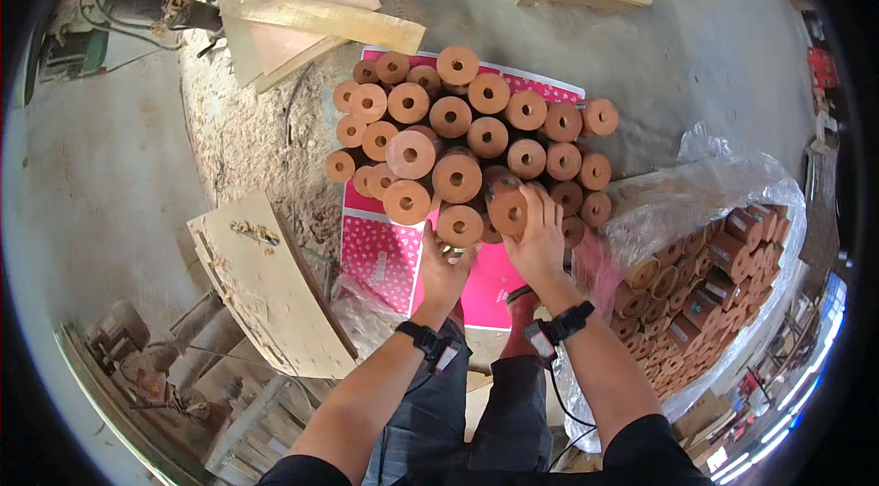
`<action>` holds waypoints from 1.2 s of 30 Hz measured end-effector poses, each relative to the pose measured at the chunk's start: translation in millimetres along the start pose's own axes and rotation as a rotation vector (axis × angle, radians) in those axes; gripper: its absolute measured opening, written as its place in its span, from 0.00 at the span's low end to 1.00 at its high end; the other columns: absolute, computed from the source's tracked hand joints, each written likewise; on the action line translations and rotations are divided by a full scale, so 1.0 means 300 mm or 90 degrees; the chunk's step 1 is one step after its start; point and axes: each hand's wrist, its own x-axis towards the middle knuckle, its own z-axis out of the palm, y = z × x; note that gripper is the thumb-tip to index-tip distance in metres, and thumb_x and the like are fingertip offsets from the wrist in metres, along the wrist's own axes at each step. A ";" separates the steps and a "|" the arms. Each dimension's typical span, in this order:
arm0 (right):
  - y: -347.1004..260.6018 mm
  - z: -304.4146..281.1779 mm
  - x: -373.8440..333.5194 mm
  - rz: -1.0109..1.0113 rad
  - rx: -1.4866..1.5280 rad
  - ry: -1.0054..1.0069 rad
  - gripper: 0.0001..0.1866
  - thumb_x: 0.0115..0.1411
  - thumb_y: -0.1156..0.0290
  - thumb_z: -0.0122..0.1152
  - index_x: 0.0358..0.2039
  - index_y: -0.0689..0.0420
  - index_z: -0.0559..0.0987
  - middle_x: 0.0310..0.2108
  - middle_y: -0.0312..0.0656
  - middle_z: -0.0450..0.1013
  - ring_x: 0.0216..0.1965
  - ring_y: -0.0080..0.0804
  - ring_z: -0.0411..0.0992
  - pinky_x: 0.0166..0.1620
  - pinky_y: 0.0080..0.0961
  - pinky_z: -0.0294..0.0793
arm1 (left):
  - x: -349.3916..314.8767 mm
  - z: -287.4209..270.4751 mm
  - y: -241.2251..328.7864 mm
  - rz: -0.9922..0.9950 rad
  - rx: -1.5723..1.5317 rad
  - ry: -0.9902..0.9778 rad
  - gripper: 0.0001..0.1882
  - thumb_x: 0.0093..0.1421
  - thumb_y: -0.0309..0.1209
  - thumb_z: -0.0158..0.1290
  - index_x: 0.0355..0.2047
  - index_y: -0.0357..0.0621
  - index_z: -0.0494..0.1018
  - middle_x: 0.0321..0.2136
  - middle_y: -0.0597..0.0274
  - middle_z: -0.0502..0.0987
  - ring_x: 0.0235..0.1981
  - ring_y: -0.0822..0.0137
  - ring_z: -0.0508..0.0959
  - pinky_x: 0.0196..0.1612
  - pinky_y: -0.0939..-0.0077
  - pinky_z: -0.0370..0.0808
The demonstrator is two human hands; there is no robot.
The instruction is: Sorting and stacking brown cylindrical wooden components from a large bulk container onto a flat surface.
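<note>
Across the upper right of the frame, concrete floor (pixel 705 74) spreads beyond a clear plastic bag (pixel 655 170) packed with similar cylinders (pixel 710 312). At center, a pink patterned sheet (pixel 375 257) lies under bored reddish-brown cylinders (pixel 488 92). The right hand (pixel 540 250), nearer, curls around the right side of a near-edge cylinder (pixel 501 209), up-left of its wrist, long axis roughly upright. The left hand (pixel 441 277), fingers parted, meets a neighboring cylinder's (pixel 460 223) lower edge; its grip cannot be told.
</note>
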 end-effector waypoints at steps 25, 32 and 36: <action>1.017 -0.810 -1.042 0.573 -0.144 0.260 0.35 0.54 0.74 0.60 0.63 0.54 0.62 0.58 0.58 0.61 0.59 0.60 0.58 0.61 0.52 0.60 | -0.397 0.425 0.363 0.376 0.379 -0.585 0.24 0.55 0.34 0.62 0.51 0.40 0.73 0.40 0.50 0.78 0.40 0.53 0.80 0.44 0.61 0.77; 1.207 -0.807 -1.100 0.494 0.117 0.187 0.37 0.56 0.73 0.61 0.66 0.52 0.58 0.56 0.61 0.62 0.51 0.65 0.69 0.51 0.50 0.73 | -0.788 1.173 0.530 0.596 0.343 -0.697 0.28 0.55 0.38 0.61 0.55 0.45 0.68 0.56 0.37 0.65 0.55 0.36 0.69 0.57 0.50 0.69; 1.185 -0.825 -1.050 0.572 0.101 0.082 0.31 0.56 0.75 0.59 0.61 0.54 0.64 0.57 0.60 0.61 0.52 0.62 0.68 0.50 0.46 0.74 | -0.867 1.382 0.556 0.475 0.497 -0.726 0.26 0.57 0.38 0.61 0.53 0.48 0.66 0.58 0.31 0.60 0.55 0.32 0.68 0.57 0.47 0.69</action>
